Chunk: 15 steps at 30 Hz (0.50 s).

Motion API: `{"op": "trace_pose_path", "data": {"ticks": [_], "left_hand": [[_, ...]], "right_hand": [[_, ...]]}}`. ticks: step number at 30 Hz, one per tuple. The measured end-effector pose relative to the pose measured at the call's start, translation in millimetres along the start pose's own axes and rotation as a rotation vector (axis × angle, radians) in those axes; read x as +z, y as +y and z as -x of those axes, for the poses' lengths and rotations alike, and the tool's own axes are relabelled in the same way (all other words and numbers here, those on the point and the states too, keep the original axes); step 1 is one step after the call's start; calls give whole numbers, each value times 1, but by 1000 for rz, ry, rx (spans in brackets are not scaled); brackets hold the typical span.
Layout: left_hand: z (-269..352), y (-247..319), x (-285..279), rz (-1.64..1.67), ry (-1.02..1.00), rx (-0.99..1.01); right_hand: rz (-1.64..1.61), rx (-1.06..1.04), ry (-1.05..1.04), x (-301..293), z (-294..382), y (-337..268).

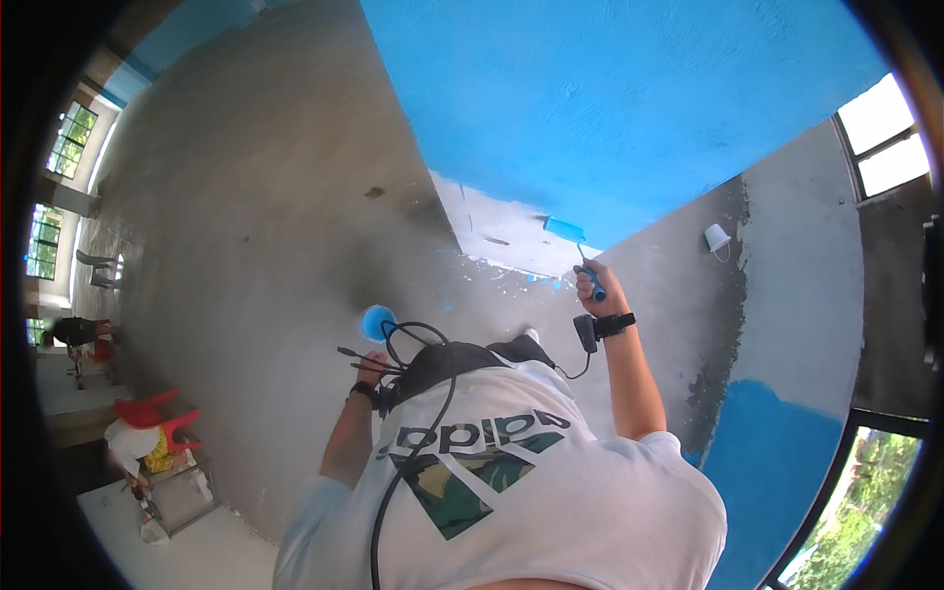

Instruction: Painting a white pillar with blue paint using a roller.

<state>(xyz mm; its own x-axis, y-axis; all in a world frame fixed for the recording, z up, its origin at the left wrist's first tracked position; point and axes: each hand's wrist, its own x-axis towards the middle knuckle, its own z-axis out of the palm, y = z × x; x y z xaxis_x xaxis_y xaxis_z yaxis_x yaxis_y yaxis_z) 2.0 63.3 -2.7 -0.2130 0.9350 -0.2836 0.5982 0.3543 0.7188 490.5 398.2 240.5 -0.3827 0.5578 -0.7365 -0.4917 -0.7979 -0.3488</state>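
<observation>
My right hand [600, 285] grips the blue handle of a paint roller [566, 228]. The roller's blue-coated sleeve rests against the lower part of a wall [627, 96] covered in bright blue paint, at the border with a white strip [490, 214] along its foot. A round bucket of blue paint [378, 323] is just beyond my left hand [374, 360]. Black cables partly cover that hand, and I cannot tell whether its fingers hold the bucket. Whether the bucket hangs or stands on the floor is also unclear.
Paint splashes mark the grey floor [295, 243] along the wall's foot. A white pail [716, 237] lies near the right-hand wall, which has a blue patch [767, 442]. At far left are a person [129, 446] by a red chair [173, 420], another person [74, 330] and a dark chair [103, 269].
</observation>
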Motion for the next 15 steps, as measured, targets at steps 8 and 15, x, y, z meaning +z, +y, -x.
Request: {"op": "trace_pose_path", "data": {"ticks": [8,15], "left_hand": [[50,43,-10,362,7,-424],[62,50,-1,420,99,-457]], "right_hand": [[-74,84,27,-32,-51,7],[-56,45,42,-32,-57,11]]}}
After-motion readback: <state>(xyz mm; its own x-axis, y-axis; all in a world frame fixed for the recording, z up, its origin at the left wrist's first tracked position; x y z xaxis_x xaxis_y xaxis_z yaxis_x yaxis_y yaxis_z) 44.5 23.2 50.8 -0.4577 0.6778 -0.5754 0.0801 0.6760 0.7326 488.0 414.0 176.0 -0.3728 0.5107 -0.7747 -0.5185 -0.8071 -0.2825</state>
